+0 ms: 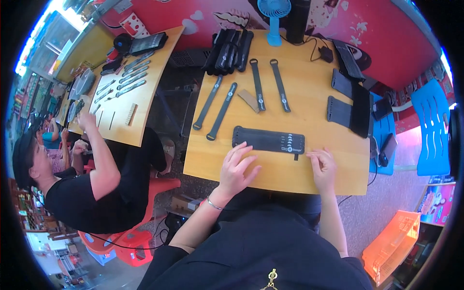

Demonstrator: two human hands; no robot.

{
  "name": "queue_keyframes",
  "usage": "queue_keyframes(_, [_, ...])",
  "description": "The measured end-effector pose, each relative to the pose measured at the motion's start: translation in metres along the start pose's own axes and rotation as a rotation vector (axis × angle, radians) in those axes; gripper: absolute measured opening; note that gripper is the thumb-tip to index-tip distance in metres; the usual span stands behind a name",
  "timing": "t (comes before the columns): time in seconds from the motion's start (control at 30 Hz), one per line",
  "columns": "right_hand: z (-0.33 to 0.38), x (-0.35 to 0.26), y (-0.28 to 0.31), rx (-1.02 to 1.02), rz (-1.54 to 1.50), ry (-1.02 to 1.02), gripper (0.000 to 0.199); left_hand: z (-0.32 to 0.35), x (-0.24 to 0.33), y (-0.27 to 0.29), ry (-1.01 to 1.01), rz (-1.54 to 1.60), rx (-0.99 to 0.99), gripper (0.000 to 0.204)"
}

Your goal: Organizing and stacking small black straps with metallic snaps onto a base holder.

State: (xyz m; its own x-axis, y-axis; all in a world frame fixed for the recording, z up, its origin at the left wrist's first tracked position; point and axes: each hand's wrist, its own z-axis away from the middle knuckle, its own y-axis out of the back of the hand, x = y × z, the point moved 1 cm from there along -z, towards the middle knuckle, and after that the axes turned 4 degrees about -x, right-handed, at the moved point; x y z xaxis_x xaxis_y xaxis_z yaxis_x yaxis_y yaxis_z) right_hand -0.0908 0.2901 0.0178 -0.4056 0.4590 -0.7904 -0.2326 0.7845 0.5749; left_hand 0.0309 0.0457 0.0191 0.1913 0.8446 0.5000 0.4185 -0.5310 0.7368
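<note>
A flat pile of black straps [263,139] with white print and round-holed ends lies across the table before me. My left hand [236,167] has its fingers spread, their tips at the pile's near left edge. Just beyond the right end, my right hand [325,168] is bent with thumb and fingertips close together; anything between them is too small to make out. From the pile's near edge sticks a small black tab [296,157]. Farther off lie single straps with looped ends: one strap [222,111] at the left, another strap [280,86] toward the middle.
A thick bundle of black straps [229,50] sits at the far left of the table [208,162], near a blue fan [274,21]. Black pouches [352,109] lie at the right edge. A co-worker [92,179] sits at the left table; an orange crate [391,244] stands lower right.
</note>
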Motion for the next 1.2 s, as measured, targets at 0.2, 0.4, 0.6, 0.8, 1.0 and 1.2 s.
queue_keyframes(0.2, [0.001,-0.004,-0.005,0.045,0.040,0.026,0.009,0.001,-0.004,0.004,0.015,0.105,0.063,0.020])
queue_keyframes(0.4, [0.008,0.007,-0.007,0.099,0.027,-0.102,0.009,-0.037,-0.007,0.024,-0.002,0.197,0.194,0.024])
queue_keyframes(0.6, [0.010,0.006,-0.006,0.105,0.170,-0.038,0.016,-0.169,-0.087,0.025,0.385,-0.208,-0.276,0.074])
queue_keyframes(0.8, [0.014,0.015,-0.011,0.143,0.161,-0.043,0.018,-0.204,-0.088,0.008,0.356,-0.036,-0.373,0.061])
queue_keyframes(1.0, [0.009,0.006,-0.007,0.050,0.129,-0.098,0.016,-0.159,0.092,0.106,-0.504,0.408,0.034,0.033])
queue_keyframes(1.2, [-0.024,-0.015,-0.004,0.085,-0.113,-0.113,0.022,-0.127,0.170,0.183,-0.768,0.321,0.110,0.017])
